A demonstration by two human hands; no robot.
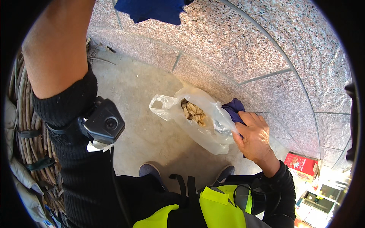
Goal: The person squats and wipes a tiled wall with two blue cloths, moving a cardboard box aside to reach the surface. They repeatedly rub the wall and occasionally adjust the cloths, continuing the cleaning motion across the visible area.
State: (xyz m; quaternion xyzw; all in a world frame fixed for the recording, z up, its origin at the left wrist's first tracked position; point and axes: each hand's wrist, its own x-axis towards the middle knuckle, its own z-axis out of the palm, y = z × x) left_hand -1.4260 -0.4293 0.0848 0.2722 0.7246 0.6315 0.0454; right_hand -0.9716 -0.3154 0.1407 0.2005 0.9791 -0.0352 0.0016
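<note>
My right hand [253,136] grips a purple cloth [235,109] at the right side of a translucent white plastic bag [196,136]. The thumb meets the bag's edge, and the fingertips are partly hidden. Inside the open-mouthed bag lie crumpled tan pieces [194,112], perhaps paper or dried leaves. One loop handle [158,104] of the bag spreads to the left. My left arm reaches up past the top left rim, so that hand is out of view. At the top edge is a dark blue cloth [154,11]; what holds it cannot be seen.
The bag rests on a concrete floor [137,119], against a speckled stone-tiled surface [228,45]. Bundled sticks [28,114] line the left side. A red printed box [300,165] stands at lower right. My shoes [149,169] are below the bag.
</note>
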